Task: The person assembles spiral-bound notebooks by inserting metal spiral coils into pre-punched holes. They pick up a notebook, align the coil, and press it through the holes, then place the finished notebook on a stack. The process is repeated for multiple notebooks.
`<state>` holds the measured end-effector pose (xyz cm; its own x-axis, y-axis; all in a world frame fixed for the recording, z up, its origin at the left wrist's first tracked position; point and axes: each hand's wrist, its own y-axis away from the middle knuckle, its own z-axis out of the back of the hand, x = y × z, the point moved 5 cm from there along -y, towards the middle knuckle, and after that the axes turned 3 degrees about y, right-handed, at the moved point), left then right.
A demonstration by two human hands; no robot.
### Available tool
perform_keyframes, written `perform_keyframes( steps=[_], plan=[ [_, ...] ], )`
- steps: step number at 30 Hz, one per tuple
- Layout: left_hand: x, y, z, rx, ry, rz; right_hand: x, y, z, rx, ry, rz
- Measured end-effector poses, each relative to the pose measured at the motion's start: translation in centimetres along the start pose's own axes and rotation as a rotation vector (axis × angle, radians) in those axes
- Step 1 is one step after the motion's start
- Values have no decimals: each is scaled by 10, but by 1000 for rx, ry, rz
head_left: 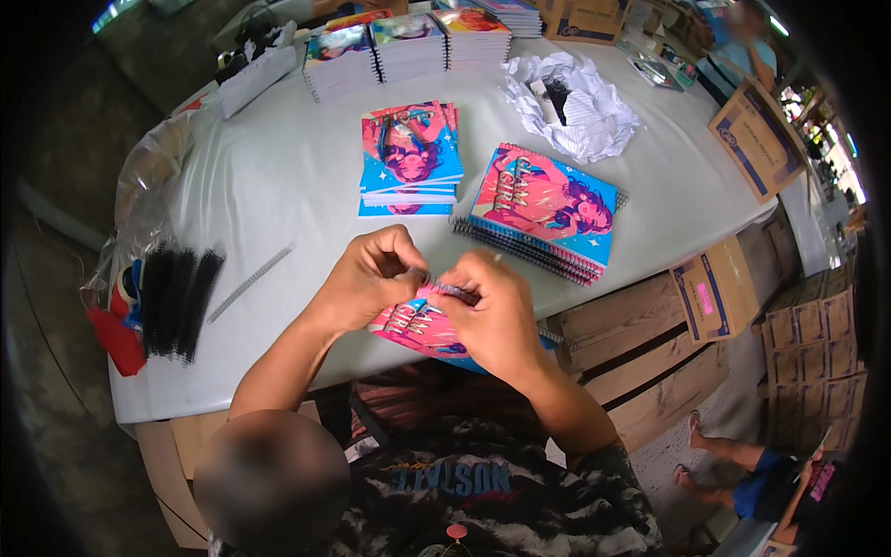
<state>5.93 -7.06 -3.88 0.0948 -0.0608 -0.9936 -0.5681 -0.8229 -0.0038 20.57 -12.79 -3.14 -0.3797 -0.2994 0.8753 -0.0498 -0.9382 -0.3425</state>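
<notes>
At the table's near edge I hold a pink and blue notebook (408,327), its bound edge turned away from me. A dark spiral coil (453,291) runs along part of that edge. My left hand (371,277) pinches the edge near its left end, thumb and fingers closed. My right hand (494,308) is closed on the same edge, over the coil; its fingertips are partly hidden. Just beyond my right hand lies a stack of coil-bound notebooks (548,209) with the same cover. Past my left hand is a pile of loose, unbound notebooks (408,158).
Black spiral coils (181,302) lie in a bundle at the left, beside a single coil (251,283) and a red cloth-like item (118,341). Farther back are notebook stacks (408,48) and crumpled paper (589,107). Cardboard cartons (759,139) and other people (742,60) are at the right.
</notes>
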Motion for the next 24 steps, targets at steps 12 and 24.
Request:
perform_keyframes(
  steps=[12, 24],
  plan=[
    [-28, -135, -57, -613, -443, -762, -87, 16, 114, -1051, -187, 118],
    [63, -108, -37, -528, -533, -488, -144, 33, 112, -952, -65, -23]
  ],
)
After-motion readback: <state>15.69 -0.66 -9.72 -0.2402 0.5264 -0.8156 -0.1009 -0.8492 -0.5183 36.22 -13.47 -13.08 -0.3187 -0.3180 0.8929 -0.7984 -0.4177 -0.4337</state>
